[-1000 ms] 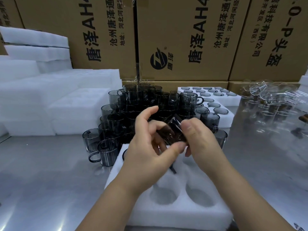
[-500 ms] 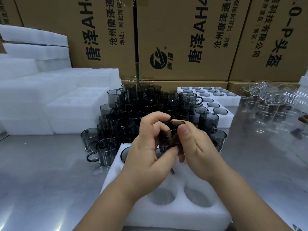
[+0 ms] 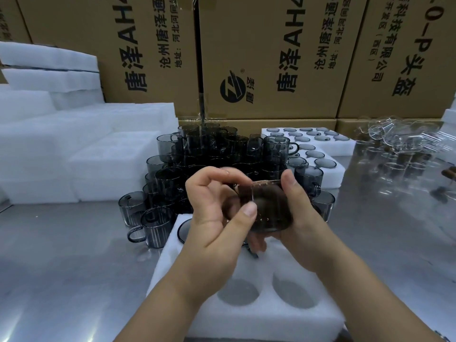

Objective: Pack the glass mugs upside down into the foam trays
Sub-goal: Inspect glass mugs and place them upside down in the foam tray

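A smoky grey glass mug [image 3: 270,206] is held between both hands above the white foam tray [image 3: 249,317] in front of me. My left hand [image 3: 214,218] pinches its left side with thumb and curled fingers. My right hand [image 3: 301,218] wraps round its right side, thumb on top. The mug is tilted and blurred, so its facing is unclear. Two bare round holes [image 3: 238,292] show at the tray's near edge. One mug [image 3: 183,230] sits in the tray's far left hole. A heap of grey mugs [image 3: 209,154] stands just behind the tray.
Two filled foam trays [image 3: 311,144] lie at the back right. Stacked foam blocks [image 3: 74,149] fill the left. Clear glassware [image 3: 399,149] lies at the right on the steel table [image 3: 61,255]. Cardboard boxes [image 3: 266,58] wall off the back.
The mug has turned in my hands and shifted to the right. My right hand now wraps more of it, and the left has loosened to a pinch.
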